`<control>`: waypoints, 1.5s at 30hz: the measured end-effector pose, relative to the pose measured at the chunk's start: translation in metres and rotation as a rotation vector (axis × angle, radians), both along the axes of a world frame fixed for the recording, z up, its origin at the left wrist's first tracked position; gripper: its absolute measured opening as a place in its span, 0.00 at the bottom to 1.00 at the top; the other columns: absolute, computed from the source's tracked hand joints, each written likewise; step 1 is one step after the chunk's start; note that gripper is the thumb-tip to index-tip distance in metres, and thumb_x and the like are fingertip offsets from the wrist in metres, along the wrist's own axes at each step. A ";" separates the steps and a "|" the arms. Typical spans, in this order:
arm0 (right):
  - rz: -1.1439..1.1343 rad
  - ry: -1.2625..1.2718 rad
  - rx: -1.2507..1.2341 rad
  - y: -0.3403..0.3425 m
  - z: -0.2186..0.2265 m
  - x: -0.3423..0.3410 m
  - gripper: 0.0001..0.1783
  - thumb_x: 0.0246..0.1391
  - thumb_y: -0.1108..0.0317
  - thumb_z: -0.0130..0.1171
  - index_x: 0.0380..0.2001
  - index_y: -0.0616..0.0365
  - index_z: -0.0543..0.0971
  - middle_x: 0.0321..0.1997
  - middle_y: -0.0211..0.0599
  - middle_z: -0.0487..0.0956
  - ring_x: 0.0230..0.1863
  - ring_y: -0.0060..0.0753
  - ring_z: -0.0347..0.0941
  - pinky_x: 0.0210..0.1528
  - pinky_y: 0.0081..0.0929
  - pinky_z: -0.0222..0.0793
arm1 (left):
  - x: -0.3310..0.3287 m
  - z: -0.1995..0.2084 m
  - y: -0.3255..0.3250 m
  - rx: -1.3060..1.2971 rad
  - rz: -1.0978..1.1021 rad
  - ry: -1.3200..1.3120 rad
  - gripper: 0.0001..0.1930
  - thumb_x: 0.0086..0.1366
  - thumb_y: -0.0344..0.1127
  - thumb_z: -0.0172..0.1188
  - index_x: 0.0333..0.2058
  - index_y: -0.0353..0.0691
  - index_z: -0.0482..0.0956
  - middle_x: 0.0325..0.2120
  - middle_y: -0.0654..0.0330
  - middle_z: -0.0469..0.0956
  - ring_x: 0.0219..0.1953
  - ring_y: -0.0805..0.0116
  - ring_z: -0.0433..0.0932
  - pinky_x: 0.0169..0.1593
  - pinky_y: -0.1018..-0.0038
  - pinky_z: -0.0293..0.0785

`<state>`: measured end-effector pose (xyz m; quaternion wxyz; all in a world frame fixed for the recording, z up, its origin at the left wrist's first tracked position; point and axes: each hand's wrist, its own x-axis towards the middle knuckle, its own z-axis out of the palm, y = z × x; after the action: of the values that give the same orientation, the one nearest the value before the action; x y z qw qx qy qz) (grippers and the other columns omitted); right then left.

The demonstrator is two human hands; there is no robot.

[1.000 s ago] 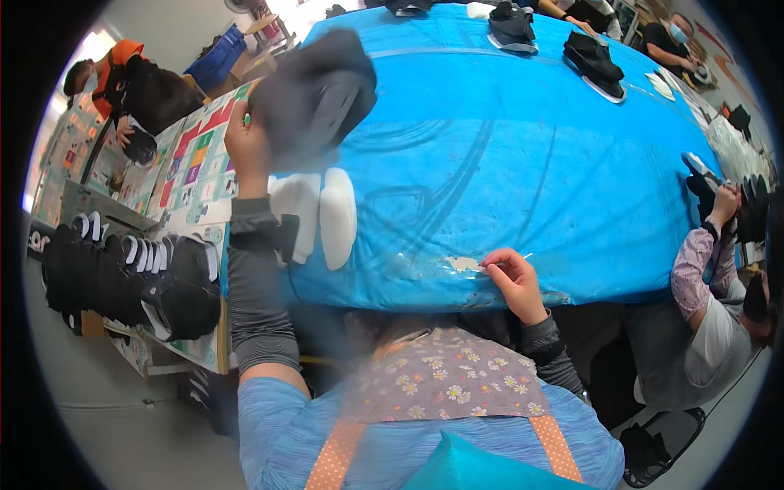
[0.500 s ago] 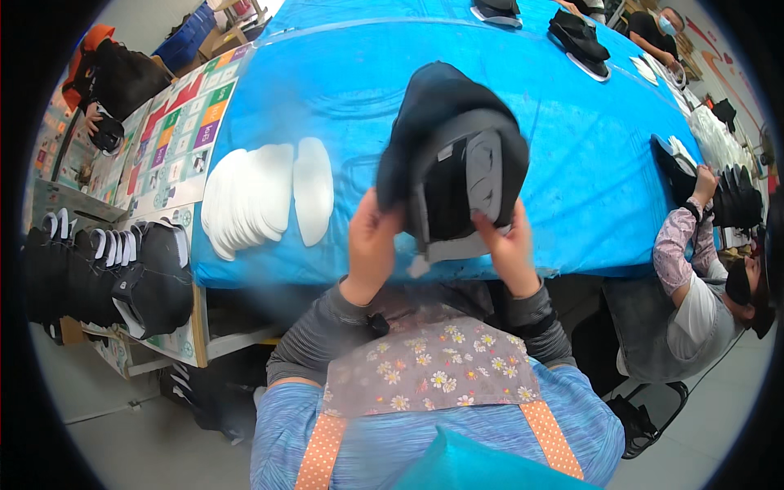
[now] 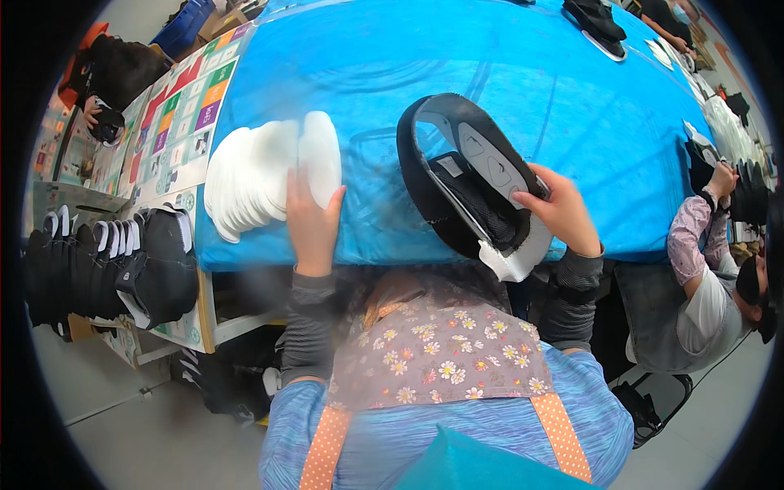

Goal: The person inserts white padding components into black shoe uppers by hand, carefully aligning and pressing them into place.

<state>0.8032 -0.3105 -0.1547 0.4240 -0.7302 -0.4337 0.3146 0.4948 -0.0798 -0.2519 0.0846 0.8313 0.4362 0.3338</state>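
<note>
A black shoe upper (image 3: 425,188) is tilted in front of me, its open underside toward me, showing a grey panel and dark mesh within. My right hand (image 3: 563,208) grips its right edge, thumb inside the opening. At the left, my left hand (image 3: 314,224) is closed around the lower end of a single white insole (image 3: 320,147), with fingers on one edge and thumb on the other. The insole still rests on the blue table cover. Right beside it spreads a fanned row of white insoles (image 3: 249,184).
Several black shoes (image 3: 159,269) stand on a side rack at the left. Black shoe parts (image 3: 596,28) lie at the far right of the blue table cover (image 3: 367,73). A co-worker (image 3: 702,278) sits close by on the right, hands on black pieces. Other people are farther off.
My left hand has let go of the shoe upper and moved left onto the single insole. The upper, now only in my right hand, has turned, its opening more exposed.
</note>
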 end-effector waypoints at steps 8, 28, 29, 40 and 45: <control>-0.004 -0.481 0.198 -0.020 0.044 -0.012 0.22 0.56 0.70 0.68 0.54 0.62 0.79 0.52 0.44 0.82 0.53 0.42 0.78 0.55 0.31 0.71 | -0.015 0.019 -0.011 0.020 0.009 -0.289 0.35 0.57 0.31 0.70 0.62 0.32 0.68 0.59 0.41 0.73 0.63 0.42 0.70 0.63 0.57 0.69; 0.479 0.364 0.055 0.017 0.054 -0.073 0.08 0.62 0.70 0.62 0.37 0.65 0.80 0.32 0.28 0.81 0.35 0.12 0.72 0.35 0.18 0.67 | 0.015 0.098 -0.062 0.221 -0.437 -0.310 0.26 0.53 0.21 0.59 0.53 0.41 0.81 0.59 0.44 0.72 0.62 0.42 0.73 0.72 0.47 0.49; 0.417 0.476 0.032 0.018 0.054 -0.079 0.08 0.62 0.70 0.61 0.37 0.66 0.81 0.32 0.28 0.82 0.34 0.12 0.72 0.35 0.18 0.67 | 0.015 0.098 -0.061 0.085 -0.475 -0.391 0.29 0.53 0.21 0.56 0.57 0.34 0.76 0.63 0.39 0.67 0.66 0.39 0.67 0.73 0.50 0.48; 0.531 0.262 0.282 0.020 0.038 -0.099 0.08 0.63 0.71 0.60 0.41 0.65 0.80 0.30 0.40 0.81 0.31 0.29 0.76 0.36 0.27 0.70 | 0.021 0.112 -0.082 -0.322 -0.690 -0.435 0.58 0.54 0.46 0.76 0.72 0.26 0.47 0.71 0.39 0.54 0.74 0.51 0.50 0.74 0.59 0.44; 0.597 0.228 0.359 0.024 0.037 -0.103 0.10 0.59 0.70 0.65 0.40 0.65 0.80 0.32 0.45 0.81 0.33 0.42 0.78 0.38 0.32 0.72 | 0.027 0.105 -0.086 -0.657 -0.857 -0.653 0.59 0.49 0.40 0.82 0.71 0.27 0.50 0.70 0.41 0.55 0.69 0.54 0.64 0.70 0.62 0.58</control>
<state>0.7007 -0.2864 -0.1175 0.4802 -0.4457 -0.6260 0.4228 0.5221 -0.1661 -0.1469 0.5907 0.7180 0.0957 0.3554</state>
